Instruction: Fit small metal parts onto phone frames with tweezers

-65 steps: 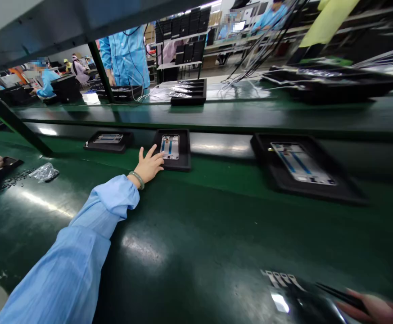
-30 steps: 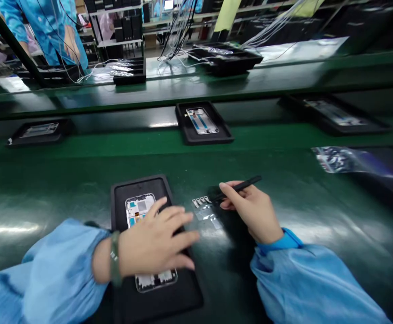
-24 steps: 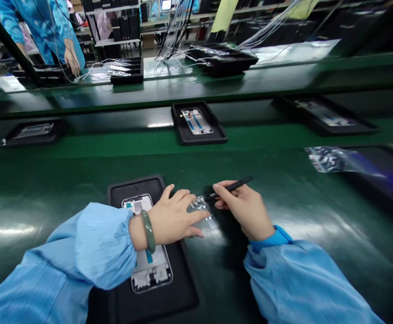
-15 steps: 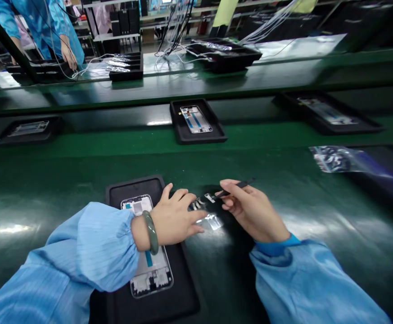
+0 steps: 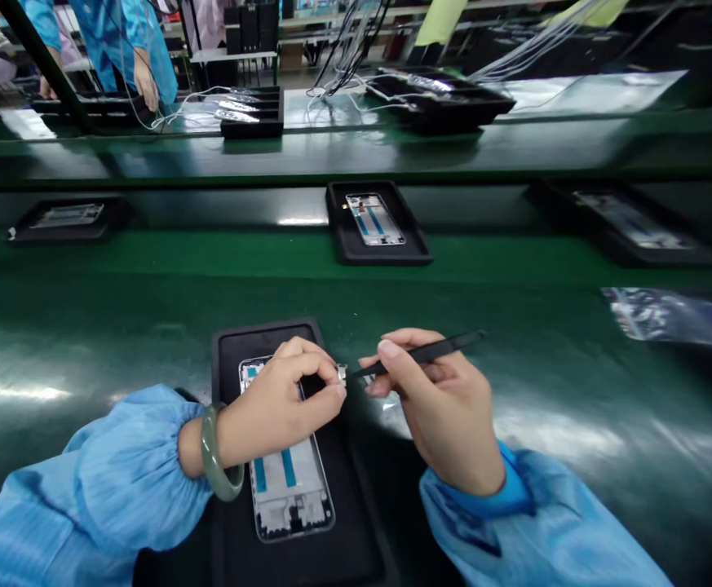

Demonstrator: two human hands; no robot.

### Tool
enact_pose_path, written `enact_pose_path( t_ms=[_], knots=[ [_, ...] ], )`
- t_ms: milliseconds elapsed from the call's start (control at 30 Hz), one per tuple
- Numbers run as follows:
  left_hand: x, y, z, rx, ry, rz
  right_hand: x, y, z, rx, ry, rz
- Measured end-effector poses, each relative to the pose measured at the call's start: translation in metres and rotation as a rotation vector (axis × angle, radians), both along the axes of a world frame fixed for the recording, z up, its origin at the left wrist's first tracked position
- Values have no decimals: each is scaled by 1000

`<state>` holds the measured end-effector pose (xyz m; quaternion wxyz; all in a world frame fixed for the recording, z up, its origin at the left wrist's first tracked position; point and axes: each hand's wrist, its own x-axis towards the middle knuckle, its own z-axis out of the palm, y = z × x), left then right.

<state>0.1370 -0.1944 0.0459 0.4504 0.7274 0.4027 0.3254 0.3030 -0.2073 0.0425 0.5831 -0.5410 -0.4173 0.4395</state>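
Note:
Between thumb and forefinger, my left hand (image 5: 288, 395) pinches a small silvery part (image 5: 342, 374) above the right side of a black tray (image 5: 343, 505). A phone frame (image 5: 291, 481) with blue strips lies in that tray, its upper part covered by my hand. My right hand (image 5: 438, 399) holds black tweezers (image 5: 435, 352) like a pen. Their tip points left, close to the small part; whether it touches cannot be made out. Clear film (image 5: 392, 416) lies on the green work surface, partly behind my right hand.
Beyond my hands, more black trays with phone frames stand on the green belt: one at left (image 5: 68, 220), one in the middle (image 5: 380, 224), one at right (image 5: 634, 224). A clear plastic bag (image 5: 667, 318) lies at right. A co-worker's hand (image 5: 146, 79) rests at a tray at the back left.
My left hand has gone from spread over the small parts to pinching one above the tray. The right hand has brought the tweezers left towards it. The whole view has shifted slightly.

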Motion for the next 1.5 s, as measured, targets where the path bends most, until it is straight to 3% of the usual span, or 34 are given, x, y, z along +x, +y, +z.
enact_pose_path(
  t_ms=[133,233,367,467,600,933,1500],
  knots=[
    [-21,-6,1,3,48,33,-11,2,5,58,-94,73],
    [-46,-13,0,154,196,57,-21,8,5,38,-35,134],
    [-80,-20,-13,361,474,47,-39,20,-5,-44,60,245],
    [-91,-24,-26,376,557,8,-50,27,-15,-81,35,288],
    [-91,-25,-34,342,571,0,-57,31,-22,-70,-88,292],
    [-89,-23,-33,361,553,-4,-57,27,-18,-49,-374,365],
    [-89,-23,-33,379,546,-2,-59,26,-20,0,-439,355]
  ],
)
